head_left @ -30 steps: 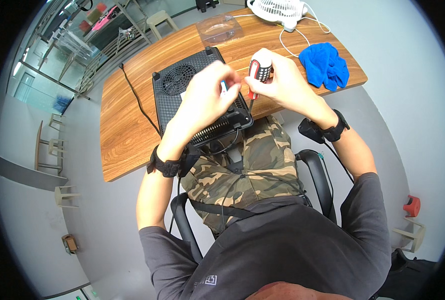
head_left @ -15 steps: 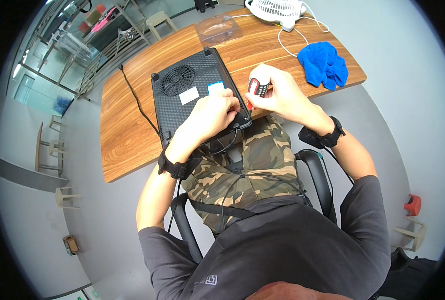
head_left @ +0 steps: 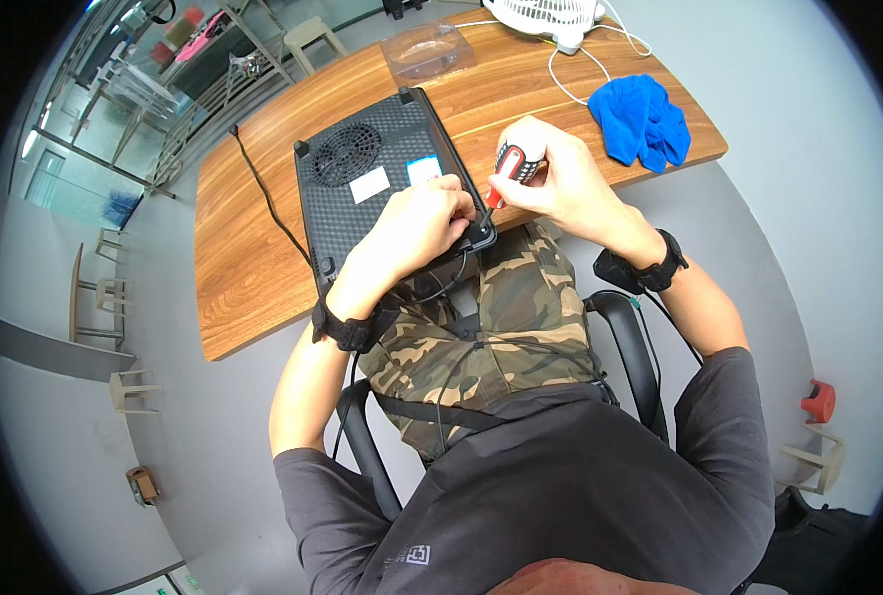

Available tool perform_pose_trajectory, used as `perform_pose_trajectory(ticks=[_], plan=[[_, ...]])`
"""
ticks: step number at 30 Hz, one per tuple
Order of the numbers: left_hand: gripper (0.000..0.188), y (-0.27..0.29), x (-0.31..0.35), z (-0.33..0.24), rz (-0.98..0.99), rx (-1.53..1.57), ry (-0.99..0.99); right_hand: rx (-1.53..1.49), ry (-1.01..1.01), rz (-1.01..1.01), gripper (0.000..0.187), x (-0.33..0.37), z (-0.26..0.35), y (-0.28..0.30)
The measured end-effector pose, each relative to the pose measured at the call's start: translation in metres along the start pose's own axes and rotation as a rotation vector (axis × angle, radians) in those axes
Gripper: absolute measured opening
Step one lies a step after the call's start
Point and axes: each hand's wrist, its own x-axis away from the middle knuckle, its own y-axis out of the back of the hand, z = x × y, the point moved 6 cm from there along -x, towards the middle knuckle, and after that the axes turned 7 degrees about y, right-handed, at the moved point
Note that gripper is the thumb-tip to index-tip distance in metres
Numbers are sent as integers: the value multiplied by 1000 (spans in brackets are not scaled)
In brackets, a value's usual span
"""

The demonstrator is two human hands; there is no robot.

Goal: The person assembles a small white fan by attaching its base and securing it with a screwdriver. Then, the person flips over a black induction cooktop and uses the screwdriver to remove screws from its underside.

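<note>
A flat black appliance (head_left: pixel 362 218) with a round fan grille and corner feet, like an induction cooktop turned underside up, lies at the table's front edge. My right hand (head_left: pixel 560 178) is closed round the handle of a screwdriver (head_left: pixel 508 174), red, white and black. Its dark shaft slants down to the appliance's near right corner, where the tip meets or nearly meets the surface. Beside that corner my left hand (head_left: pixel 419 223) rests on the underside with its fingers curled together. What those fingers pinch, if anything, is hidden. White and blue-edged labels (head_left: pixel 370 184) show just beyond this hand.
The wooden table (head_left: pixel 248 268) carries a black power cord (head_left: pixel 268 193) left of the appliance. Farther back are a clear plastic tray (head_left: pixel 426 58), a white fan (head_left: pixel 545 18) with its cable, and a crumpled blue cloth (head_left: pixel 642 124). My legs and chair armrests are below the front edge.
The screwdriver handle has risen slightly and more of the shaft shows above the corner. The appliance sits a little farther left and up in the picture; my left hand stays nearly in place.
</note>
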Motion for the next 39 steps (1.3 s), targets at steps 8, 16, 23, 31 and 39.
perform_pose_trajectory(ticks=[8, 16, 23, 31, 39], plan=[[10, -2, -1, 2, -14, 18, -17, -28, 57, 55, 26, -2, 1, -6], [13, -3, -2, 3, 38, 12, 32, 41, 146, 73, 27, -7, 11, -7], [13, -3, -3, 3, 47, 2, 28, 43, 175, 71, 27, -9, 11, -9], [13, -1, -4, 2, 33, -4, 22, 37, 160, 85, 27, -9, 11, -10], [12, -4, -5, 2, 42, 16, 36, 68, 133, 83, 27, -7, 10, -6]])
